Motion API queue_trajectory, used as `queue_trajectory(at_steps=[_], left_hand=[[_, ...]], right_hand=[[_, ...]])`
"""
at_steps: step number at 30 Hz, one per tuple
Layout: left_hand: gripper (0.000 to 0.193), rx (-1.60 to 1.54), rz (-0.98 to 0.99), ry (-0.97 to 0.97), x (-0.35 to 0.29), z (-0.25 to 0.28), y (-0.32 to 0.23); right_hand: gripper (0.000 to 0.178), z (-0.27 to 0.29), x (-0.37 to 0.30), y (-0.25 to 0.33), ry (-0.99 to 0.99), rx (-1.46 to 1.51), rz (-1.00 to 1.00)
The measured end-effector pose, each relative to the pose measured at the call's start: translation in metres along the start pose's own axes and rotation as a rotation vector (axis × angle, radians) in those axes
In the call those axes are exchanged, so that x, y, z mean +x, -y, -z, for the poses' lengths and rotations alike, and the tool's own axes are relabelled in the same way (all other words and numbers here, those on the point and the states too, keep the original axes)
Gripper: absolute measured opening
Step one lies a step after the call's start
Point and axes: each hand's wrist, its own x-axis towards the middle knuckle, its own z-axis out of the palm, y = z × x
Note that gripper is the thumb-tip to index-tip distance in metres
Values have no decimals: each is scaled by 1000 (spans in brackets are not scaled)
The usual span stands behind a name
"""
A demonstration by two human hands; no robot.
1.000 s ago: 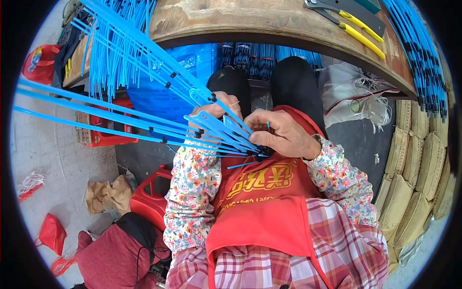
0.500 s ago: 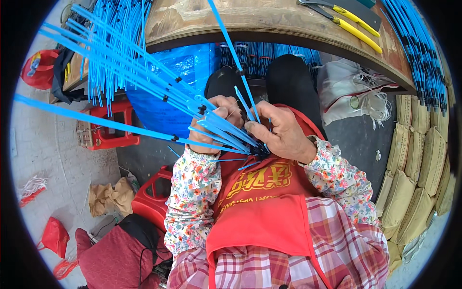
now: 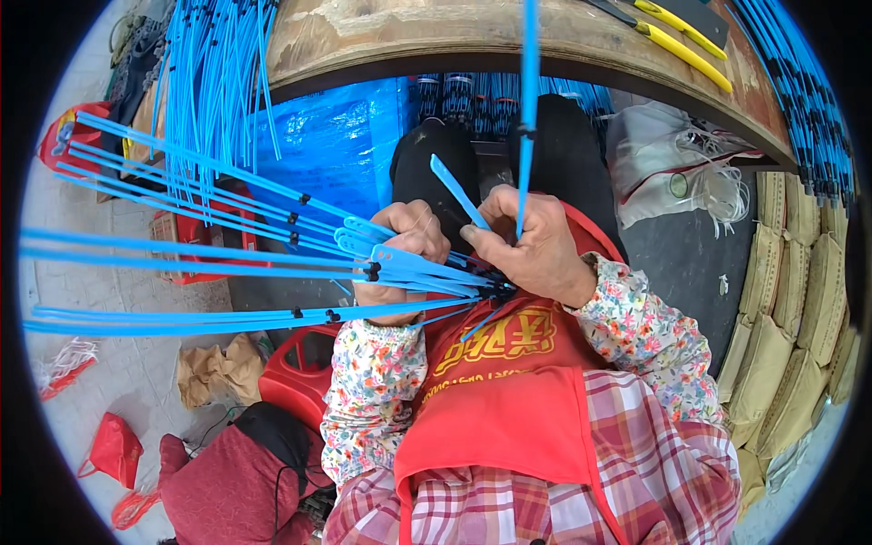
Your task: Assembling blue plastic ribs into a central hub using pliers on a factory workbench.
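A bundle of long thin blue plastic strips (image 3: 300,271) with small black clips fans out to the left across my lap. My left hand (image 3: 407,243) is closed around the bundle near its flat, rounded ends, and some strips cross in front of its fingers. The black ends of the strips gather at a dark cluster (image 3: 498,287) over the red apron. My right hand (image 3: 538,243) pinches a separate blue strip (image 3: 529,86) that points away from me, a black clip partway along it. A short flat blue end (image 3: 457,188) also sticks out from its fingers.
A wooden table (image 3: 381,41) stands ahead, with yellow-handled pliers (image 3: 686,54) on it. More blue strips hang over its left (image 3: 213,100) and right (image 3: 799,109) ends. Stacked tan packets (image 3: 790,336) line the right. A red stool (image 3: 300,368) stands at left.
The bundle's far ends have swung lower and spread into separate groups. The strip in my right hand has turned from leaning left to nearly straight ahead.
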Motion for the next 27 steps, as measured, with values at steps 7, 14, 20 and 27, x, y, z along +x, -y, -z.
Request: queue_trajectory(at_steps=[7, 14, 20, 27], left_hand=[[21, 106, -48, -97, -1, -8, 3], [20, 98, -77, -100, -1, -9, 6], [20, 94, -40, -62, 0, -6, 5], [19, 114, -74, -135, -2, -10, 7]], right_hand=[[18, -11, -5, -1, -90, -105, 93], [19, -10, -7, -4, -96, -88, 109], [21, -13, -9, -3, -97, -127, 153], [23, -10, -8, -3, -92, -125, 94]])
